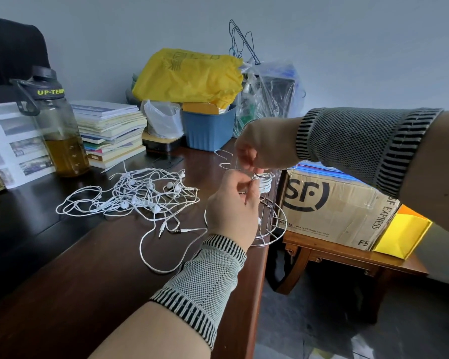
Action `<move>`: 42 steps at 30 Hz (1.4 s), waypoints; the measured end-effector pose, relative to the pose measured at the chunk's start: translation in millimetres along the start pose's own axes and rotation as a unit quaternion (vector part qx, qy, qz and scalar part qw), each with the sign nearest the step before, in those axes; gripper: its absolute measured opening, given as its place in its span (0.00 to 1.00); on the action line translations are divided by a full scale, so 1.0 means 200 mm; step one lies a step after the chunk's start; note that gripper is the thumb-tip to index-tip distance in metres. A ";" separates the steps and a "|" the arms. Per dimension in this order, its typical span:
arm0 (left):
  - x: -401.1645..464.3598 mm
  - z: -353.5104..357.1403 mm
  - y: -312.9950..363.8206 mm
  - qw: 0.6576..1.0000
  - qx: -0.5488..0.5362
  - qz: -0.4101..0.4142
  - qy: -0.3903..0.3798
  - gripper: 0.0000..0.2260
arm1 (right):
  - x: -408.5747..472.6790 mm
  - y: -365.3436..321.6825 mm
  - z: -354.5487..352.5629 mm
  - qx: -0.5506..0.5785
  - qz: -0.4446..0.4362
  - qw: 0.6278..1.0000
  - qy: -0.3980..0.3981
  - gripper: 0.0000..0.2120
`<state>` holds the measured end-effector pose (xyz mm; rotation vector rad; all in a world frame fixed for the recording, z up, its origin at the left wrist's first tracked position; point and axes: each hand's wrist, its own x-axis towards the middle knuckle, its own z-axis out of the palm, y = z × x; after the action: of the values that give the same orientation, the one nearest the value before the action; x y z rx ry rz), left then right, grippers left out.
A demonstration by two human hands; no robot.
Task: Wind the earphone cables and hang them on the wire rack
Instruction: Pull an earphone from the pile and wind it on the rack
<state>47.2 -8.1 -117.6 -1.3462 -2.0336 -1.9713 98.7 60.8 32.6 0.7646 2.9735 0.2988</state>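
A silver wire rack [272,229] stands at the right edge of the dark wooden desk [94,268], its hooks near the top. A wound white earphone coil [266,183] hangs at one hook. My left hand [231,211] pinches the cable by the coil. My right hand [259,151] reaches in from the right, fingers curled on the hook and coil top. A tangle of several white earphones [140,195] lies on the desk to the left, one cable looping toward my left wrist.
A water bottle [60,130] and a stack of books [112,130] stand at the back left. A blue bin [208,128], yellow bag [189,76] and plastic bags crowd the back. A cardboard box [335,206] sits on a low wooden table to the right.
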 end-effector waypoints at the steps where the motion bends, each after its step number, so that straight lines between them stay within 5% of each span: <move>1: 0.00 0.00 0.00 1.000 0.016 0.015 -0.001 0.04 | -0.02 0.00 0.00 0.034 -0.009 0.999 -0.005 0.15; 5: -0.01 -0.01 0.00 0.998 0.033 0.045 0.006 0.05 | -0.13 -0.01 -0.01 0.093 0.011 0.990 0.103 0.10; 8: 0.00 -0.01 0.01 0.998 0.041 0.048 0.004 0.05 | -0.24 -0.01 0.11 0.171 0.062 0.946 0.267 0.07; 10: 0.00 -0.03 0.02 0.998 0.049 0.043 -0.001 0.05 | -0.29 0.00 0.24 0.259 0.137 0.907 0.302 0.06; 16: -0.01 -0.05 0.07 0.997 0.072 0.016 -0.001 0.07 | -0.29 -0.05 0.48 0.577 0.277 0.724 0.256 0.20; 21: -0.01 -0.07 0.11 0.998 0.063 0.014 0.001 0.07 | -0.25 -0.09 0.47 0.579 0.293 0.710 0.273 0.32; 27: 0.07 -0.09 0.15 0.996 0.071 -0.026 -0.042 0.05 | -0.23 -0.09 0.47 0.681 0.344 0.605 0.228 0.22; 31: 0.14 -0.10 0.14 0.989 0.032 -0.108 -0.092 0.09 | -0.23 -0.10 0.46 0.721 0.342 0.566 0.206 0.20; 42: 0.16 -0.13 0.17 0.976 -0.048 -0.187 -0.103 0.25 | -0.22 -0.14 0.44 0.742 0.350 0.536 0.198 0.20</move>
<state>31.5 -17.3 -67.3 -1.3146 -2.4745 -2.1771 132.5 29.8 -59.0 2.0293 2.1784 -2.5964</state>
